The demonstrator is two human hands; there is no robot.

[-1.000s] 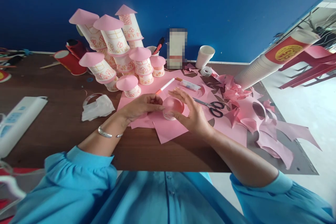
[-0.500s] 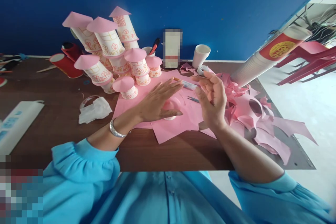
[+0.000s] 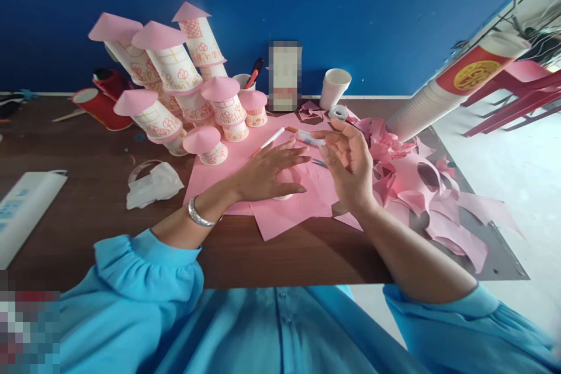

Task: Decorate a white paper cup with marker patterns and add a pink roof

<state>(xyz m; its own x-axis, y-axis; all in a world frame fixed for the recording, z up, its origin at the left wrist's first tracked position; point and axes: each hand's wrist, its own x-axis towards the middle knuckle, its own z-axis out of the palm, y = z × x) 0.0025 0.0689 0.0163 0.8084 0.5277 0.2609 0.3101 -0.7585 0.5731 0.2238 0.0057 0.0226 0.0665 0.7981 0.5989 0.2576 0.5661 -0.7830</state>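
My left hand (image 3: 267, 175) hovers palm-down with its fingers spread, holding nothing. It mostly hides a small piece with a pink paper top (image 3: 287, 178) and a white base. Opposite it, my right hand (image 3: 353, 163) is raised with curved fingers and a gap between thumb and fingers; nothing shows in it. Just beyond its fingertips lies a clear tube (image 3: 308, 138) on pink paper sheets (image 3: 307, 210). Scissors (image 3: 319, 162) show partly between the hands. A white marker (image 3: 272, 138) lies past my left fingers.
Cup towers (image 3: 179, 70) with pink cone roofs stand at back left. A tall cup stack (image 3: 421, 111) leans at right beside pink paper scraps (image 3: 416, 181). A white cup (image 3: 335, 87) and tape roll (image 3: 338, 112) sit near the blue wall. A white plastic wrapper (image 3: 154, 184) lies left.
My left hand has dropped slightly and its fingers are spread wider, uncovering the white marker. My right hand has shifted a little left. The view has moved slightly.
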